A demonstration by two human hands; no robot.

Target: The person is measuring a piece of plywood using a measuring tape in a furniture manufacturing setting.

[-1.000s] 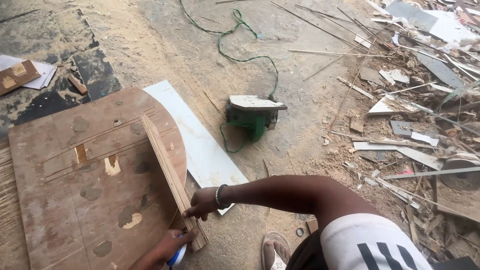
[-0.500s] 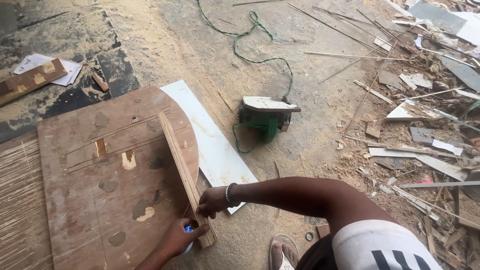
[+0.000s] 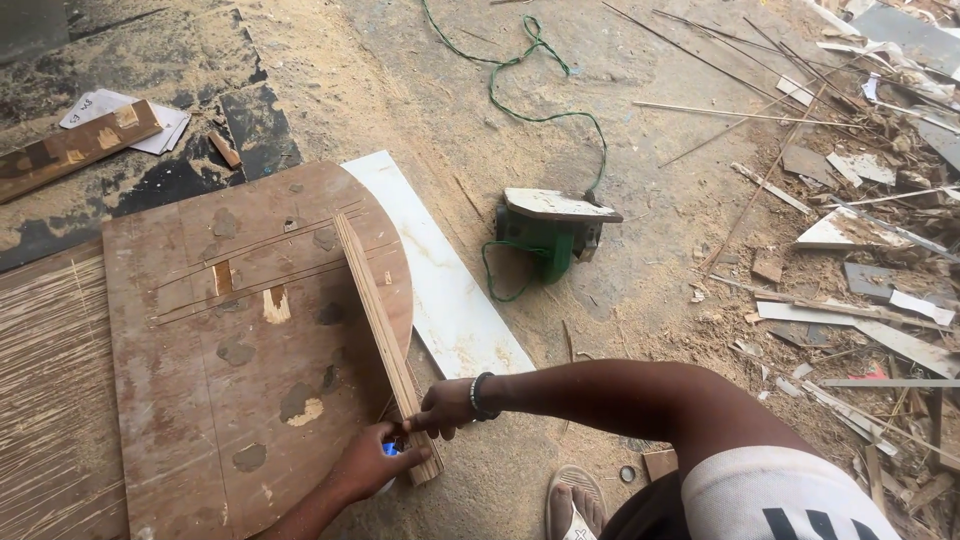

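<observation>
We're pinching the near end of the wooden strip (image 3: 385,340) with the right hand (image 3: 440,408), fingers closed on it. The left hand (image 3: 372,462) is curled around a small blue object (image 3: 390,450), probably a marker, right at that same end; too hidden to be sure what it is. The strip is lying diagonally across the round-topped plywood board (image 3: 230,350), near end overhanging the board's edge. Since a second ago both hands are staying put on the strip's end and the strip's angle on the board isn't changing; only the head view is shifting, so everything is sliding right in frame. We're reading that as holding the strip steady as a straightedge, not repositioning it. Count: one strip, one plywood board, one white panel (image 3: 440,280) poking out from under the board on the floor, one green circular saw (image 3: 548,235) with one green cord (image 3: 540,90) well apart from the hands, one sandal (image 3: 572,505) near us. Offcut scrap (image 3: 850,230) is piling up on the right, too many to count.
</observation>
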